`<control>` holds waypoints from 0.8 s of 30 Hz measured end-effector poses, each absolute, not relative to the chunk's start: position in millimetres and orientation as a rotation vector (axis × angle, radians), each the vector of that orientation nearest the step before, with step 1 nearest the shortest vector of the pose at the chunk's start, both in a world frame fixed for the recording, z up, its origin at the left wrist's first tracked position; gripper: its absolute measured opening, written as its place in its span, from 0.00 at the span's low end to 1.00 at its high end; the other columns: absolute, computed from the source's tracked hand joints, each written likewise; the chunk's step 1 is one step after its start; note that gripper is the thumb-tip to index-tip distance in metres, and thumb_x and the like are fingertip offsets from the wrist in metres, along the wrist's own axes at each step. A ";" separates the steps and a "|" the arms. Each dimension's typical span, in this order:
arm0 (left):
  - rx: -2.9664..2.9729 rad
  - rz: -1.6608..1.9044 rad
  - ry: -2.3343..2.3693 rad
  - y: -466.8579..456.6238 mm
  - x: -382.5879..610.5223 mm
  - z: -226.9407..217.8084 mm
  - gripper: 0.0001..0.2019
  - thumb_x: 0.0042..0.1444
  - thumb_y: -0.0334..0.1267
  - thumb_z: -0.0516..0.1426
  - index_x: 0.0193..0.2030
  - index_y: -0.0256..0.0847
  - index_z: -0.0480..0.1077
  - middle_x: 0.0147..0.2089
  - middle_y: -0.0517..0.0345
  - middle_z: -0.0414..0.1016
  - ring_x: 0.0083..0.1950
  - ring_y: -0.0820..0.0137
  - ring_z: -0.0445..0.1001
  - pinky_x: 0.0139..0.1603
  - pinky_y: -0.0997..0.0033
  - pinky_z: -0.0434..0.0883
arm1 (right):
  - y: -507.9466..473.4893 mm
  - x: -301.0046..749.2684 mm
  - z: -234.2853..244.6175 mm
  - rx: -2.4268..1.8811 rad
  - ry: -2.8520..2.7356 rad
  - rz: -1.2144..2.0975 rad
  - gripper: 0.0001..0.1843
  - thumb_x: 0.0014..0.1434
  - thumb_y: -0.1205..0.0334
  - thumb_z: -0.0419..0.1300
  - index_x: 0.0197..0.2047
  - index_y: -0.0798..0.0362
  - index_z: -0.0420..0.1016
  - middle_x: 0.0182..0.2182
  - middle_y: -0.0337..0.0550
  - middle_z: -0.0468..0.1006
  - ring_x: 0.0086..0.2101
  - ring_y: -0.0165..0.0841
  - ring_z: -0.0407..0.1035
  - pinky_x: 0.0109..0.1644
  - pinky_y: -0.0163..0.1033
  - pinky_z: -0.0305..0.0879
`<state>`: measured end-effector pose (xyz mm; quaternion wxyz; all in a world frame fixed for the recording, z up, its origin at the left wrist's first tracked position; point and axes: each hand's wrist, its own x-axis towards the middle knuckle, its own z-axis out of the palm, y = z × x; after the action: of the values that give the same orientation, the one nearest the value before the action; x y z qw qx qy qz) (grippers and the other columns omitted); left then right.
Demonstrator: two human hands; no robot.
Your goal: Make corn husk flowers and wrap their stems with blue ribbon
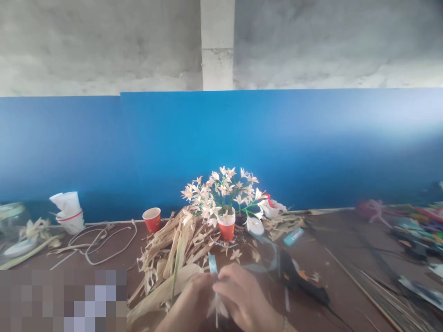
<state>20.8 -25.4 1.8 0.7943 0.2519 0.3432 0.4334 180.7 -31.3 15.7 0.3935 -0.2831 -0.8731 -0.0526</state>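
Observation:
My left hand (pixel 198 289) and my right hand (pixel 240 291) meet low in the middle of the view, fingers closed around a pale artificial flower (pixel 218 308) that looks made of dried husk. Its petals point down towards me below the fingers. A light blue strip (pixel 212 263) rises between the hands; its lower end is hidden. Just beyond stands a red paper cup (pixel 227 232) filled with cream flowers (pixel 224 189) on green stems. Loose flower pieces (pixel 236 256) lie in front of the cup.
Dried husks (pixel 173 244) heap up on the left. Right of my hands lies a black glue gun (pixel 302 279) with a cord. Another red cup (pixel 152 220), white cups (pixel 70 216), a white cable (pixel 90 253) and thin sticks (pixel 380 295) lie about the brown table (pixel 332 286).

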 end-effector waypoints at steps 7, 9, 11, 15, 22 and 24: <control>0.602 0.950 0.681 -26.5 21.0 4.4 0.09 0.43 0.38 0.65 0.27 0.35 0.73 0.23 0.59 0.72 0.25 0.74 0.69 0.26 0.77 0.62 | -33.4 178.2 11.1 -0.652 -2.187 -0.171 0.11 0.59 0.72 0.51 0.43 0.50 0.68 0.38 0.45 0.73 0.35 0.33 0.67 0.36 0.36 0.65; 0.637 0.958 0.767 -27.0 22.1 5.8 0.10 0.45 0.41 0.65 0.29 0.35 0.73 0.26 0.58 0.74 0.27 0.73 0.70 0.27 0.77 0.62 | -32.5 181.2 13.0 -0.641 -2.148 -0.130 0.12 0.61 0.71 0.50 0.45 0.50 0.68 0.40 0.46 0.75 0.37 0.34 0.68 0.39 0.37 0.66; 0.650 0.962 0.844 -25.3 23.3 5.7 0.11 0.44 0.42 0.64 0.29 0.37 0.73 0.25 0.60 0.73 0.23 0.76 0.68 0.24 0.78 0.59 | -27.4 187.7 16.9 -0.732 -2.080 -0.110 0.12 0.62 0.71 0.49 0.46 0.51 0.68 0.41 0.46 0.76 0.40 0.34 0.69 0.44 0.38 0.66; 0.743 1.025 0.880 -14.9 24.4 -0.1 0.11 0.37 0.29 0.60 0.31 0.37 0.72 0.26 0.60 0.76 0.16 0.82 0.59 0.17 0.81 0.49 | -1.0 203.0 27.8 -1.347 -2.006 -0.070 0.12 0.61 0.70 0.49 0.39 0.52 0.72 0.35 0.45 0.77 0.38 0.35 0.70 0.42 0.38 0.64; 1.126 1.002 1.038 -2.1 22.7 -19.0 0.09 0.32 0.31 0.48 0.17 0.37 0.69 0.13 0.63 0.66 0.09 0.80 0.55 0.13 0.79 0.43 | 54.8 202.7 22.5 -1.606 -2.199 0.112 0.11 0.51 0.73 0.54 0.30 0.52 0.77 0.31 0.44 0.78 0.37 0.36 0.71 0.40 0.35 0.62; 1.220 0.940 1.053 -3.3 22.0 -21.3 0.09 0.31 0.31 0.47 0.12 0.38 0.67 0.11 0.63 0.64 0.09 0.78 0.56 0.12 0.78 0.46 | 62.6 202.7 18.2 -1.605 -2.156 0.148 0.13 0.52 0.73 0.53 0.34 0.53 0.77 0.36 0.45 0.78 0.39 0.34 0.71 0.42 0.34 0.62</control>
<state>22.0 -3.3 -21.3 0.5955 0.5254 0.4534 0.4047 202.7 62.6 18.2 0.2227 -0.5813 -0.7808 0.0535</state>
